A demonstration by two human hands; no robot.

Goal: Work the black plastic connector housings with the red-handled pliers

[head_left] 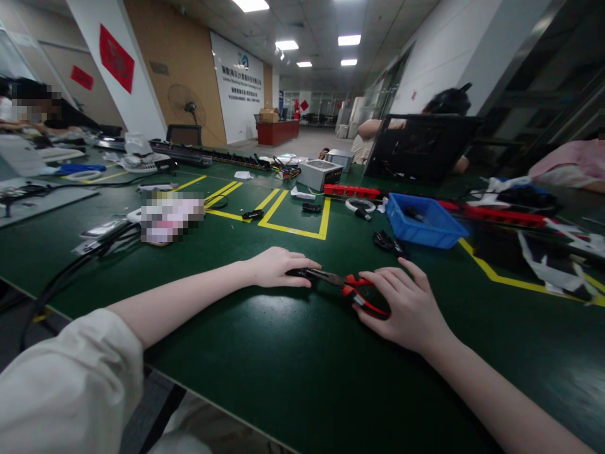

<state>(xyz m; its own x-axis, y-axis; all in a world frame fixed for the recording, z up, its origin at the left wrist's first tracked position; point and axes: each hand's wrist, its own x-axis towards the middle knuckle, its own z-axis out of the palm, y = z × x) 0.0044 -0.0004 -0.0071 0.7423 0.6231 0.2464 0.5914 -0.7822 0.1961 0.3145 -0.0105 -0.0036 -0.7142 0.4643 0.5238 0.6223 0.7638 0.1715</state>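
My right hand (404, 306) grips red-and-black handled needle-nose pliers (362, 293), their jaws pointing left. Between the fingers of my left hand (278, 267) is a small black part (297, 272), mostly covered by the fingers; its exact kind does not show. The tips of the pliers meet this part just above the green table (283, 353). Beyond my right hand lie several black connectors (387, 242) in a loose heap. Other small black pieces (312, 207) rest farther off, by the yellow tape.
A blue bin (425, 221) with black items stands right of the pliers. Behind are a metal power supply box (319, 174) and a red strip (352, 191). Cables (89, 249) run along the left. A person at the far side holds a large black panel (418, 148).
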